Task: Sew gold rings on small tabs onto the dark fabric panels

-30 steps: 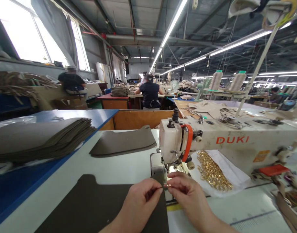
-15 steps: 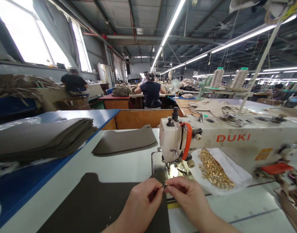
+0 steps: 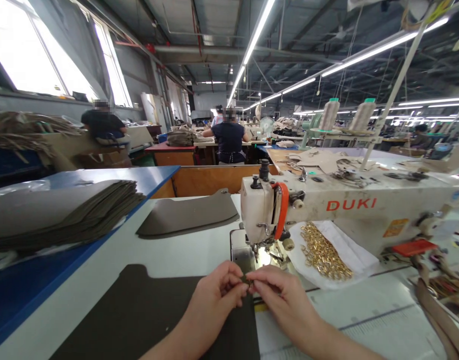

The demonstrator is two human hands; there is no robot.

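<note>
The dark panel (image 3: 147,315) lies flat on the pale tabletop (image 3: 199,257), to the near left of the sewing machine (image 3: 349,200), its far right part reaching up toward the needle area. There, just on the near side of the sewing machine's head, the left hand (image 3: 212,297) has its fingers drawn into a narrow pinch, seemingly on a bit of the panel's edge; the right hand (image 3: 285,295) pinches beside them, apparently on a small gold-coloured piece (image 3: 251,283), mostly hidden by the fingertips. The panel looks light, smooth and fairly stiff, bending only at narrow parts, so it is best taken by its edge, thumb against forefinger; the metal piece is probably hard, slick and easily dropped, calling for a fingertip grip. Under the sewing machine's arm, gold-coloured rings (image 3: 323,252) lie heaped on a white sheet (image 3: 355,240). Left of the sewing machine's head rest more panels (image 3: 188,210); farther left stands a thick stack (image 3: 57,215).
</note>
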